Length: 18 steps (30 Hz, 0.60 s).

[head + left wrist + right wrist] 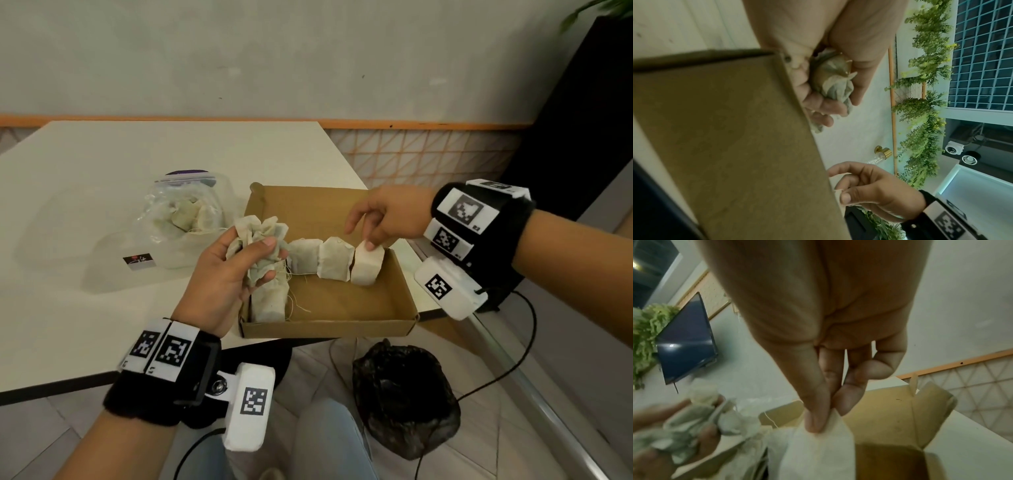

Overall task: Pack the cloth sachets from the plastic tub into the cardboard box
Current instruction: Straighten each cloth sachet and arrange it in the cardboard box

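**A:** Where are the sachets at right now?

**B:** Split three ways. Some sit in the tub point(178, 219) on the bench point(85, 178), far left of the box point(329, 322). A row stands in the box. The left hand point(222, 274) grips a crumpled bunch point(260, 236) over the box's near-left corner. The right hand point(383, 219) pinches the top edge of the rightmost sachet point(366, 267) between thumb and fingertip, standing it up in the row.

**A:** Tricky to handle?

**B:** I'd guess not: they look light, soft and squashy, with loose threads that could snag. The top seam seems the best hold, since it keeps them upright. Squeeze the belly and they'd probably crumple like that bunch.
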Each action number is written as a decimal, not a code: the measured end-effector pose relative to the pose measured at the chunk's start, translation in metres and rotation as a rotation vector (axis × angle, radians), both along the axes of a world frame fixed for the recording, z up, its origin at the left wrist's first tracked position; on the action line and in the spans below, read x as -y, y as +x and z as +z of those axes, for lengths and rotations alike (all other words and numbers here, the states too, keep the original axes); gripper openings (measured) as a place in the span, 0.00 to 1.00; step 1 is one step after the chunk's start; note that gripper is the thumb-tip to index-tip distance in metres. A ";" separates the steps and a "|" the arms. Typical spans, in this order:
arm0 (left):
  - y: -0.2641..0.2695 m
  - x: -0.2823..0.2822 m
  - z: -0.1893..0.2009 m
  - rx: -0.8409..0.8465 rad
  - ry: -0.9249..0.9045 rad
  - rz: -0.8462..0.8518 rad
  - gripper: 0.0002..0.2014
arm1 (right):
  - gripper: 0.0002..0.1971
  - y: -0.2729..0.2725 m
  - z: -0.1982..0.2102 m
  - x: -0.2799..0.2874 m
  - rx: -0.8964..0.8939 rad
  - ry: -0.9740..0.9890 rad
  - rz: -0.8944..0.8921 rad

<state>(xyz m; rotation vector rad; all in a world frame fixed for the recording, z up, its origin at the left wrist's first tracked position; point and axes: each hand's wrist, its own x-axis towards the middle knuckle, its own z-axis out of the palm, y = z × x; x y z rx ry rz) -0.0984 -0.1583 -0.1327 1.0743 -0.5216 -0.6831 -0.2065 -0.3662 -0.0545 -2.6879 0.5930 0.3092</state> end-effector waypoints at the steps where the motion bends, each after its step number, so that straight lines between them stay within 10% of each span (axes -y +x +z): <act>1: 0.000 0.000 0.000 -0.003 0.000 0.000 0.06 | 0.17 0.003 -0.004 0.000 -0.013 -0.027 0.002; 18: 0.004 -0.002 0.000 -0.056 0.007 -0.036 0.09 | 0.24 0.023 -0.017 0.008 -0.050 -0.245 0.030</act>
